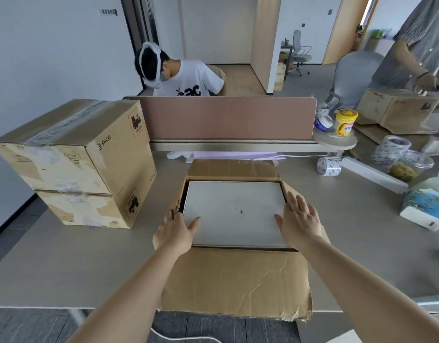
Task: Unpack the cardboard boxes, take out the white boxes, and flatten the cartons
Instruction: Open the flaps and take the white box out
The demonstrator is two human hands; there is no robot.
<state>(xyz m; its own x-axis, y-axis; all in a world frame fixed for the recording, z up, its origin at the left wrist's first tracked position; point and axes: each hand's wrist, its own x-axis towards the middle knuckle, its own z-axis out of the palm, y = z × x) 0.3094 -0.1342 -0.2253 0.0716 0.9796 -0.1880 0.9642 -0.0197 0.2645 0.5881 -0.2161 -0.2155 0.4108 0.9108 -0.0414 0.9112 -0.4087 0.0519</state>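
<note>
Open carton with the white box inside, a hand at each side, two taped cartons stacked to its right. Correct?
No: the head view shows the taped cartons stacked to the left of the open carton. The rest holds.

Soft, even indoor light fills the room, bright and free of hard glare. Shadows around the white box (234, 211) are faint. Wide-angle distortion bows the surface (65, 263) edge below that box. The person (421, 45) far right of it is motion-blurred, and detail overall looks slightly soft.
</note>
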